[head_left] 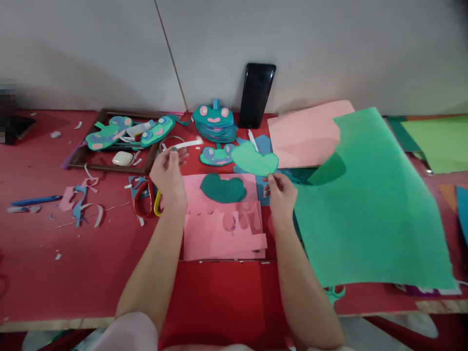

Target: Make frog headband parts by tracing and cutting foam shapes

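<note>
My left hand (pixel 168 171) pinches a white paper strip (pixel 186 144) that sticks out to the right above the table. My right hand (pixel 281 191) holds up a light green cut-out shape (pixel 254 160) by its lower edge. Below them lies pink paper (pixel 223 234) with holes cut in it, and a dark teal cut-out (pixel 223 189) rests on top of it. Red and yellow handled scissors (pixel 148 200) lie just left of my left wrist.
A large green sheet (pixel 373 204) and a pink sheet (pixel 307 134) lie at right. A stack of frog-face cut-outs (pixel 215 122), a black phone (pixel 256 95) leaning on the wall, a wooden tray (pixel 109 165) with more cut-outs, a blue pen (pixel 34 200) and paper scraps sit on the red table (pixel 73 263).
</note>
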